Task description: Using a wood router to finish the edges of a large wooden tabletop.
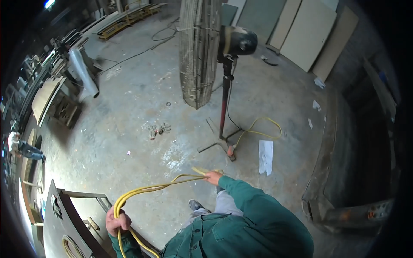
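My left hand (117, 222) is closed round several loops of a yellow cable (146, 188), at the lower left in front of me. The loops stretch across to my right hand (213, 177), which is closed on the same cable, its fingers partly hidden. Loose cable hangs below my left hand toward the lower edge. Beyond my hands stands a large pedestal fan (238, 41), its dusty wire cage seen edge-on. More yellow cord (270, 119) lies looped on the floor beside the fan's foot, near an orange connector (231, 150).
A white sheet of paper (266, 157) and a pair of gloves (159, 130) lie on the concrete floor. To my lower left is a dark-edged table (77, 223). Panels (307, 38) lean at the far right. Another person (26, 147) is at the far left.
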Demonstrator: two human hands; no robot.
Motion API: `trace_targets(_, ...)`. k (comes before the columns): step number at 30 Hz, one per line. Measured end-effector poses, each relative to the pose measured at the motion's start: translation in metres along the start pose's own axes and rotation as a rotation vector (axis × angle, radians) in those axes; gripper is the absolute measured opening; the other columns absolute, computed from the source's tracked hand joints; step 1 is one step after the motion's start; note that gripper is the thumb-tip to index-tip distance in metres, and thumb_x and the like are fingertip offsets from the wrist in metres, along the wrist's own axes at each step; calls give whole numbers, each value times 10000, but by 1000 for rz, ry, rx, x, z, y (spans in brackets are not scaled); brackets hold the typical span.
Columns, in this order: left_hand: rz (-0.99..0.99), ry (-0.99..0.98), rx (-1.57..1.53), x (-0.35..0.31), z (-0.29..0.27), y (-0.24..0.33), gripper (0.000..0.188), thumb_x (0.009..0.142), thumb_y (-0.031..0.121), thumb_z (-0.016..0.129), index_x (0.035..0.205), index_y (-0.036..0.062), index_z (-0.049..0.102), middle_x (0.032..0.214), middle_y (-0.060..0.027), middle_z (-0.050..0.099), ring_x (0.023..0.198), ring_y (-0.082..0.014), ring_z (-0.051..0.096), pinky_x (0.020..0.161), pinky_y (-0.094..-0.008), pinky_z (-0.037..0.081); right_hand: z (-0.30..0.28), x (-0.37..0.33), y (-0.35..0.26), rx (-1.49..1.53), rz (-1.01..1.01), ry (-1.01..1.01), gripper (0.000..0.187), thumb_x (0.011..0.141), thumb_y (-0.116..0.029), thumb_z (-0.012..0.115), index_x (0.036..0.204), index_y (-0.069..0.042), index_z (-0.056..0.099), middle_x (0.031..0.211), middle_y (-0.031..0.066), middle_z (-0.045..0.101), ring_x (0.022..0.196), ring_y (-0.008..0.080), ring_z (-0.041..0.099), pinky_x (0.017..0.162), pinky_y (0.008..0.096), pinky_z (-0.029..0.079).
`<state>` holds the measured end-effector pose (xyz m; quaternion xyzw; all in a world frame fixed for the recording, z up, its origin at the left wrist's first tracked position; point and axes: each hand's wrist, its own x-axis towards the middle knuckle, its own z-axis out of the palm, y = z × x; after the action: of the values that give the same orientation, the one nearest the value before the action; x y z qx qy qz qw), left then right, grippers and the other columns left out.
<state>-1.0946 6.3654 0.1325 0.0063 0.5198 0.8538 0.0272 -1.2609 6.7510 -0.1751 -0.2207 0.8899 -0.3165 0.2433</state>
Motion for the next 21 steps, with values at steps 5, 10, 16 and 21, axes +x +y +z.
trace_targets(5, 102, 426, -496, -34, -22, -58, 751, 904, 165, 537, 1506, 209, 90, 819, -32, 515, 537, -79, 441, 389, -224, 381, -26, -2, -77, 323, 5, 75, 312, 917, -337, 536, 968, -36, 597, 790, 179, 608, 757, 363, 573, 694, 418, 455)
trace_targets(10, -280, 442, -100, -12, -11, -172, 801, 757, 48, 575, 1474, 128, 229, 1243, -126, 532, 843, -137, 542, 739, -264, 480, -67, -6, -199, 544, -447, 4, 313, 925, -328, 541, 1016, -39, 620, 758, 160, 615, 660, 269, 585, 628, 395, 462)
trace_targets(16, -81, -143, 990, 50, 16, -248, 709, 829, 177, 612, 1445, 42, 287, 1425, -98, 379, 1258, -200, 393, 1018, -339, 383, -112, -32, -303, 596, -437, -218, 457, 924, -437, 508, 887, 12, 584, 763, 234, 610, 743, 422, 602, 678, 467, 460)
trace_targets(21, -26, 452, 438, 60, 38, -205, 489, 956, 393, 467, 1267, 17, 451, 1070, -103, 577, 972, -189, 573, 790, -328, 500, -142, -22, -291, 701, -567, -33, 377, 882, -370, 602, 984, -7, 581, 959, 227, 626, 949, 358, 610, 808, 419, 462)
